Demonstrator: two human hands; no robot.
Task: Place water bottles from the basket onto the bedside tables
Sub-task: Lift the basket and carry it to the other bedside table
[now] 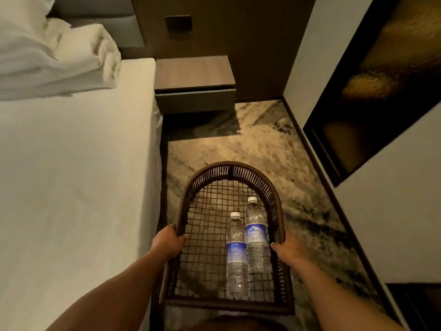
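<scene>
I carry a dark woven basket [229, 169] in front of me over the floor. My left hand [168, 242] grips its left rim and my right hand [287, 250] grips its right rim. Two clear water bottles with white caps and blue labels lie side by side on the mesh bottom, caps pointing away from me: one nearer me [236, 254], the other [256, 235] to its right and slightly farther. A brown wooden bedside table [193, 74] stands ahead against the wall, beside the bed.
A bed with a white sheet [71, 175] fills the left, with a bunched duvet [55, 58] near its head. A white wall with a dark framed picture [381, 80] closes the right. Patterned floor [250, 144] runs between bed and wall toward the table.
</scene>
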